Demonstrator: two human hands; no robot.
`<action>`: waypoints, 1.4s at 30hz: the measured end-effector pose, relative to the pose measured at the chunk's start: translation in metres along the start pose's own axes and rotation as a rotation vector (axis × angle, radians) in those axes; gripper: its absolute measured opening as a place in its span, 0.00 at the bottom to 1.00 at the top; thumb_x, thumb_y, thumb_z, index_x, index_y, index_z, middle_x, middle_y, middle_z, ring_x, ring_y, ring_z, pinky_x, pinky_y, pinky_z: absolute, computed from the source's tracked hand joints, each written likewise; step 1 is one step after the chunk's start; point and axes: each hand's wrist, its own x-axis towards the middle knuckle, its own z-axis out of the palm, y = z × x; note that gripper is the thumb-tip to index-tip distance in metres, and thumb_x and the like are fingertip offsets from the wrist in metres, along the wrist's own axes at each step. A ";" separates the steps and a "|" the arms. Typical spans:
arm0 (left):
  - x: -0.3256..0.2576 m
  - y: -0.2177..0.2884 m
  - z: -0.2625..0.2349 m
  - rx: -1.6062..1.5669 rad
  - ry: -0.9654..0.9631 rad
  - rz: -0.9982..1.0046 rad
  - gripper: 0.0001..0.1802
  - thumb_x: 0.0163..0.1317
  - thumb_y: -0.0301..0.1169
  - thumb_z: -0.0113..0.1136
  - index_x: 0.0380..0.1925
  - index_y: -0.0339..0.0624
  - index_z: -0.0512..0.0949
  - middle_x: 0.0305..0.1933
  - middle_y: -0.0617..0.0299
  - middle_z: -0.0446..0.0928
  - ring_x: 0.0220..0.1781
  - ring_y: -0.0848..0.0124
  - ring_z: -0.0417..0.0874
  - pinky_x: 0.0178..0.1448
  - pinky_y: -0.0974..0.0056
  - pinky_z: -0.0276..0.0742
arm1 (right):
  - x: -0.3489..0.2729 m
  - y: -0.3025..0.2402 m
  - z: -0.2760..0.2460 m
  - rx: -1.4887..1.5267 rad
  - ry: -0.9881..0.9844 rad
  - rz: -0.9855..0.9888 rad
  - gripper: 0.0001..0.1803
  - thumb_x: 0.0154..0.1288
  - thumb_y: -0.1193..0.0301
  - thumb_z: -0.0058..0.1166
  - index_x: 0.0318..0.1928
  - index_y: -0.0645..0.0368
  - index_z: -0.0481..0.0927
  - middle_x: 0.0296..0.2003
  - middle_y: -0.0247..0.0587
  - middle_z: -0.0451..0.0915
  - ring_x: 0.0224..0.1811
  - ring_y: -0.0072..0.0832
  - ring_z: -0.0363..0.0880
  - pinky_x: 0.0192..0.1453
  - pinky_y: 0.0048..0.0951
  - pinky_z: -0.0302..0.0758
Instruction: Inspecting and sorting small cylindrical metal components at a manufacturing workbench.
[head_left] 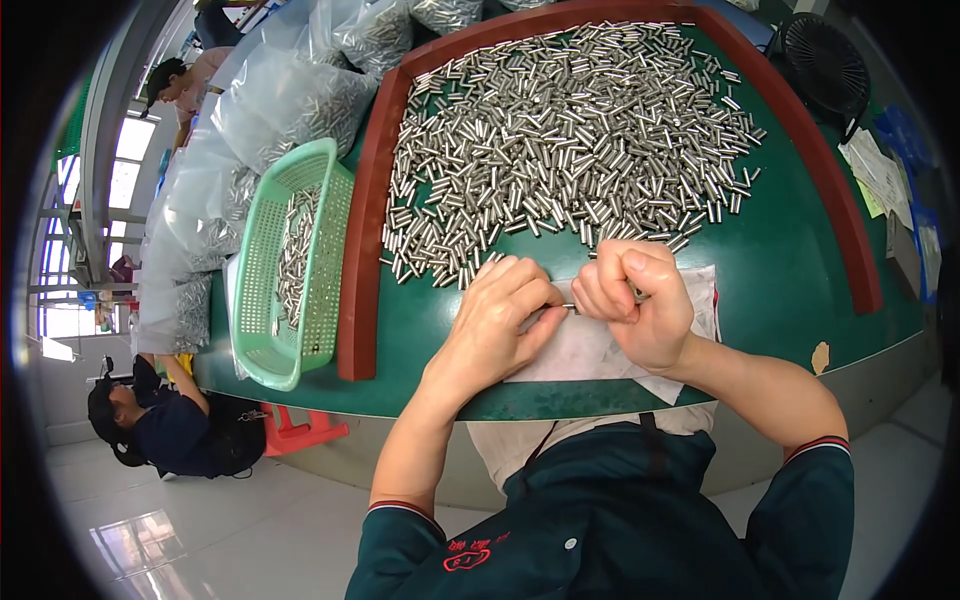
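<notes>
Metal pins (570, 140), short and shiny, lie in a broad, tangled heap on the green tabletop (780, 275), beyond the two hands. At the far left, a person in a dark cap and dark clothing (180, 425) sits low, beside a red stool (300, 432); farther back, a second person in a cap and a pale pink top (198, 85) leans forward. Clear plastic bags (285, 95) filled with similar metal pieces stand in a row along the left side of the tabletop. Next to them is a light green mesh basket (320, 275), with a layer of loose pins inside. Just right of the basket runs the left side of a red-brown frame (362, 250), which borders the heap on its left, far and right sides.

Nearer the wearer, the left hand (505, 318) has its fingers bent and pressed together, thumb and forefinger pinching a single pin (571, 308) that points toward the other hand. The right hand (640, 305) is curled into a loose fist close beside it; whether it touches that pin cannot be told. Both are above a whitish cloth (570, 360) spread near the front edge. Farther right lie a tan scrap (820, 358), a black fan (822, 65) and some papers (878, 178).
</notes>
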 end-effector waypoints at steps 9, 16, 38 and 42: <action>0.000 -0.001 0.001 -0.028 -0.008 -0.001 0.06 0.41 0.22 0.59 0.18 0.39 0.70 0.23 0.60 0.67 0.26 0.63 0.69 0.32 0.62 0.63 | -0.001 0.000 0.001 -0.018 0.005 0.002 0.21 0.60 0.62 0.34 0.12 0.54 0.55 0.08 0.27 0.53 0.11 0.17 0.45 0.18 0.23 0.46; 0.000 -0.001 0.001 -0.092 0.014 -0.026 0.06 0.40 0.21 0.59 0.17 0.37 0.70 0.21 0.59 0.68 0.26 0.61 0.71 0.31 0.62 0.63 | 0.000 0.000 0.005 -0.052 -0.007 0.028 0.18 0.56 0.67 0.35 0.12 0.57 0.54 0.11 0.28 0.53 0.15 0.16 0.47 0.20 0.21 0.48; 0.000 0.003 0.002 -0.067 0.003 -0.070 0.06 0.42 0.20 0.59 0.21 0.38 0.71 0.24 0.58 0.70 0.26 0.61 0.72 0.32 0.61 0.67 | 0.000 -0.003 0.007 -0.101 -0.007 0.049 0.18 0.58 0.68 0.33 0.12 0.57 0.54 0.11 0.29 0.54 0.15 0.17 0.49 0.21 0.21 0.49; -0.003 0.001 0.000 -0.612 0.051 -0.250 0.06 0.49 0.20 0.58 0.29 0.35 0.73 0.31 0.60 0.72 0.31 0.72 0.74 0.37 0.70 0.71 | 0.001 0.002 0.003 -0.085 0.028 0.031 0.20 0.59 0.63 0.35 0.12 0.54 0.55 0.08 0.27 0.52 0.12 0.17 0.46 0.18 0.22 0.47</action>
